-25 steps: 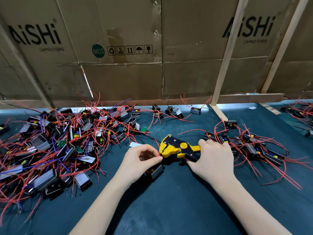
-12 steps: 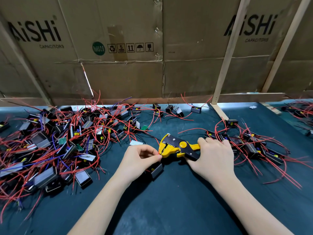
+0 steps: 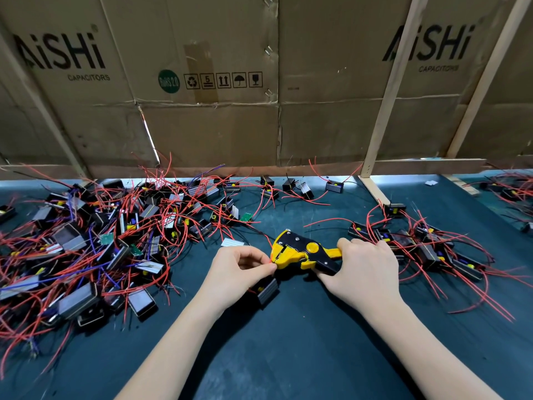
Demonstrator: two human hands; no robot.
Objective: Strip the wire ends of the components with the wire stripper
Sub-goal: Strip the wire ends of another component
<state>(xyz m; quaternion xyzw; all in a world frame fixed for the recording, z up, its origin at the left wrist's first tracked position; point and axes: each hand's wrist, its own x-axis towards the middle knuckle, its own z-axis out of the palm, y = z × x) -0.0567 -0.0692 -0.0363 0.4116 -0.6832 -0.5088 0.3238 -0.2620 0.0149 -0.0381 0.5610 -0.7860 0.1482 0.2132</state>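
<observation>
Flattened cardboard boxes point(image 3: 202, 82) fill the upper frame, printed "AiSHi CAPACITORS" at upper left and upper right, with a green "RoHS 2.0" badge between (nothing in them that I can see). At centre my right hand point(image 3: 363, 269) curls its fingers round the wire stripper point(image 3: 300, 252) handles; my left hand point(image 3: 239, 269) pinches a red wire point(image 3: 270, 262) at its jaws, above a component point(image 3: 268, 290) on the desk point(image 3: 288, 356).
</observation>
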